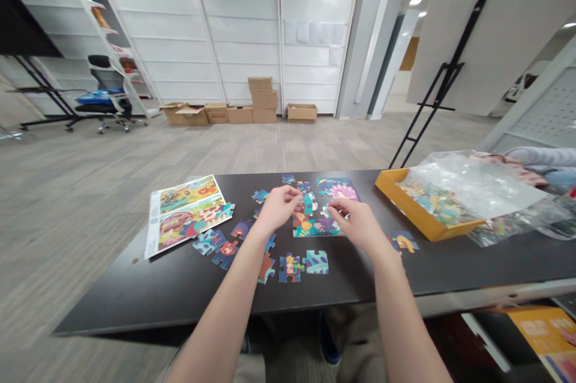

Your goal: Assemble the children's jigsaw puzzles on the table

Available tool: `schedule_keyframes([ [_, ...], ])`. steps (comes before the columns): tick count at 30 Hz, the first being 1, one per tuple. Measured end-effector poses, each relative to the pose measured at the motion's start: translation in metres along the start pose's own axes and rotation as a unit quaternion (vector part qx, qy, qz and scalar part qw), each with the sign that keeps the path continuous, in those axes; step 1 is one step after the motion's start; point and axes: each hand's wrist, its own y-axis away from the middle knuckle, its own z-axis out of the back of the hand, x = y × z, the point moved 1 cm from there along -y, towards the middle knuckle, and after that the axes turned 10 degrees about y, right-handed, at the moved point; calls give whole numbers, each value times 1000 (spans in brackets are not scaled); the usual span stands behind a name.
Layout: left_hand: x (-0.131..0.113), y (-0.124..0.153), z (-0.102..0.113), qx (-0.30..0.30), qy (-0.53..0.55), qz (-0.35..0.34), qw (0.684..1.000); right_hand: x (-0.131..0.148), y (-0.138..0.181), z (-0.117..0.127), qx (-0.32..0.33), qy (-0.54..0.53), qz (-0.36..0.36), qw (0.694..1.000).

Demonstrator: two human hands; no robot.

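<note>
My left hand is closed in a pinch on a teal puzzle piece, held at the left part of a partly joined jigsaw puzzle. Over the right part of that puzzle is my right hand, its fingers curled together; whether a piece is between them I cannot make out. Purple and pink artwork shows on the puzzle's upper right section. Loose pieces lie around it: a teal leafy piece, a dark blue piece, a red-and-blue piece, and several others partly behind my left forearm.
A printed picture sheet lies left on the black table. On the right, a yellow box holds pieces under a clear plastic bag. Two joined pieces sit near my right wrist. A black easel stands beyond.
</note>
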Motion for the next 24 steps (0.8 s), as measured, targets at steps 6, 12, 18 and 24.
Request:
schedule_keyframes([
  [6, 14, -6, -10, 8, -11, -31, 999, 0, -23, -17, -30, -99, -37, 994],
  [12, 19, -7, -18, 5, -44, -52, 998, -14, -28, -34, 31, -181, -79, 980],
  [18, 17, 0, -18, -15, -122, -71, 990, -18, -22, -38, 48, -166, -125, 977],
  [24, 12, 12, -14, 4, -405, -110, 908, -18, -20, -42, 56, -152, -145, 976],
])
